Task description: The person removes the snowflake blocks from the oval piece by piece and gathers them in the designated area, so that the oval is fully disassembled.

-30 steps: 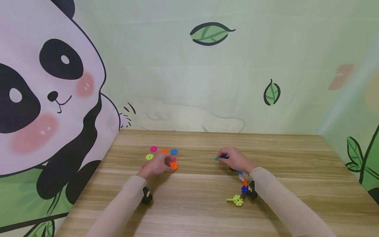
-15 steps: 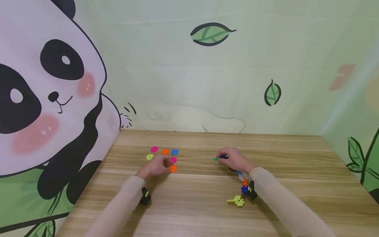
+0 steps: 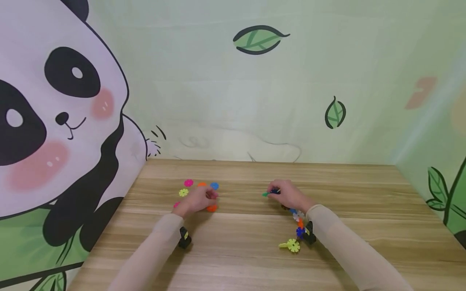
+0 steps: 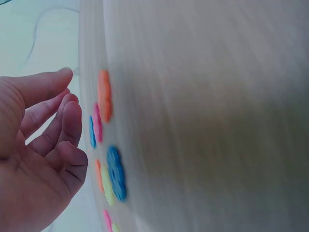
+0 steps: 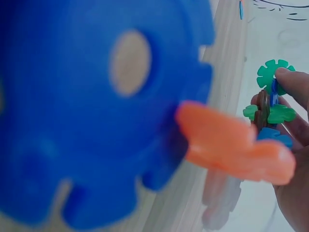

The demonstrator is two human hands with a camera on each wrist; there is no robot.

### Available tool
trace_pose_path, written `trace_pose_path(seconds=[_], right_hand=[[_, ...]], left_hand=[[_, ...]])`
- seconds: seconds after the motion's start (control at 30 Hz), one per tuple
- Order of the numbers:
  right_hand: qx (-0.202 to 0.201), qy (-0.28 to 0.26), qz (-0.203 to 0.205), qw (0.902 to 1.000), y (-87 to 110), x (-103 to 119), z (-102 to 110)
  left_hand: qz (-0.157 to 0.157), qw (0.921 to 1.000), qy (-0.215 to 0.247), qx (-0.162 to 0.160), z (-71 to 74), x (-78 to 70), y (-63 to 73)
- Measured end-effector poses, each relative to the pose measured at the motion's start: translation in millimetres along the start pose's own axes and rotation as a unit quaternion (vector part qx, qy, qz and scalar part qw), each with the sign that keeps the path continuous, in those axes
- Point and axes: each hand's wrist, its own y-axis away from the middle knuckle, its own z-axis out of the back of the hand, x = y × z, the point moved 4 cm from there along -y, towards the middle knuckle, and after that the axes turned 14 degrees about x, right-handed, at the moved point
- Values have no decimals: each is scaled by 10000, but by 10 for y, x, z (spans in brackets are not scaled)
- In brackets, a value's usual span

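My left hand (image 3: 198, 199) hovers over loose flower-shaped interlocking discs, thumb and fingertips apart and loosely bent, holding nothing. In the left wrist view an orange disc (image 4: 104, 96), a pink disc (image 4: 97, 122) and a blue disc (image 4: 116, 174) lie beyond the fingers. The head view shows the near orange disc (image 3: 212, 208) partly under the thumb. My right hand (image 3: 287, 194) pinches one end of a chain of joined discs, near a green disc (image 5: 273, 75). Closer to the right wrist camera are an orange disc (image 5: 236, 145) and a large blurred blue disc (image 5: 72, 121) of that chain.
The chain trails under the right wrist to a yellow disc (image 3: 293, 245) on the wooden table (image 3: 240, 258). More loose discs, including a pink one (image 3: 188, 182) and a yellow-green one (image 3: 183, 192), lie around the left hand. A panda-printed backdrop (image 3: 204, 89) stands behind the table.
The left hand has let go of the orange disc, which now lies on the table, and has shifted slightly over the pink disc behind it. The right hand keeps its hold.
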Motion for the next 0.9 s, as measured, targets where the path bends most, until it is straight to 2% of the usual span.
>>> trace_pose_path(seconds=[0.2,0.43,0.57,0.9], right_hand=[[-39,2,55,10000,7,4,6],[-69,23,114,9999,27,13,11],[-108,29,207,9997,40,26,23],[-108,-59,180,9998,36,25,39]], left_hand=[[-358,9985,413,23,-100,-188,-152],[-371,9962,775,108,-286,-451,-357],[-480,9938,989,163,-389,-595,-462],[-407,9916,1226,-49,-610,-682,-708]])
